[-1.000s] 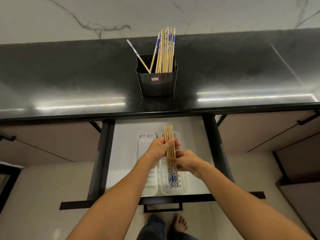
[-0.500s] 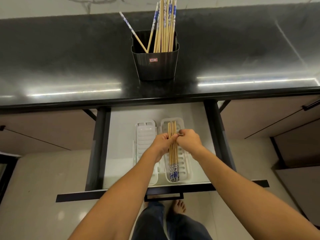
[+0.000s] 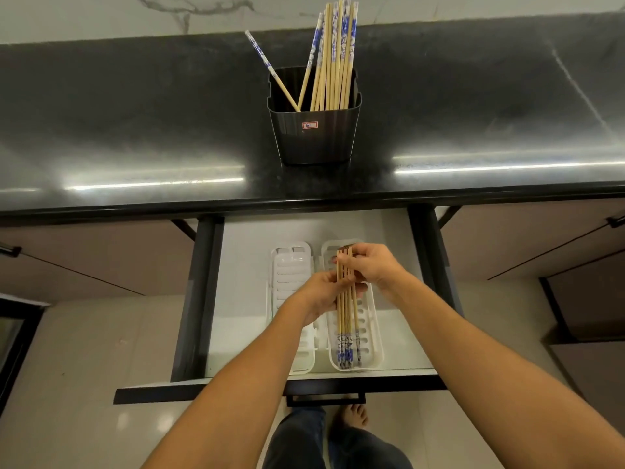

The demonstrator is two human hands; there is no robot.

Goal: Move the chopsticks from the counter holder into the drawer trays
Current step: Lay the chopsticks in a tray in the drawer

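In the head view, a bundle of chopsticks [image 3: 345,309] lies along the right tray [image 3: 373,336] in the open drawer [image 3: 243,299]. Its long axis runs from the table [image 3: 135,130] toward the person; the blue-patterned ends point to the person and the plain wooden tips point to the table.

The left hand [image 3: 324,292] closes its grip around the middle of the bundle from the left side. The right hand [image 3: 372,265] pinches the far tips with its fingers curled.

Compared with the earlier frames, the right hand is now farther along the sticks, at their far tips, while the left hand stays at the middle. The patterned ends now rest low at the near end of the tray. The camera has also turned a little, so the holder appears lower in the picture.

The left tray [image 3: 291,275], just beside the right one, shows only its slotted bottom where the arm does not cover it. On the table, the black holder [image 3: 314,137] stands upright with many chopsticks [image 3: 334,55] inside, patterned ends up; one stick [image 3: 270,69] leans to the left.
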